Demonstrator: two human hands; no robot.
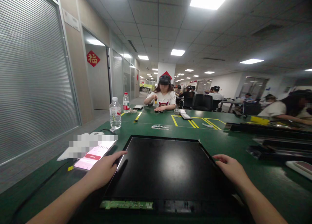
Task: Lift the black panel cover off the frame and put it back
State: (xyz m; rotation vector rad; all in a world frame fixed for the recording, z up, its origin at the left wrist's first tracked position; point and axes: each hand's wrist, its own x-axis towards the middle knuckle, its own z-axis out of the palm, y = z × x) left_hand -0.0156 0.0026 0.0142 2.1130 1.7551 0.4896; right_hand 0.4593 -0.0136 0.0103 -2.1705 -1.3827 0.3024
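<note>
A large black LCD screen panel (168, 168) lies face up in front of me, with a green circuit board strip (126, 204) along its near edge. My left hand (107, 168) grips the panel's left side, its thumb and index finger at the frame. At the opposite side, my right hand (230, 168) is closed about the right edge, the lower fingers partly hidden. A lit phone (94, 154) showing a timer rests just left of my left hand.
On the green table (136, 128) stand a large water bottle (115, 113) and a smaller red-capped bottle (126, 102). Small metal parts (160, 127) lie beyond the panel. Long black strips (268, 133) and a white phone (301, 169) are at right. A co-worker (163, 97) sits opposite.
</note>
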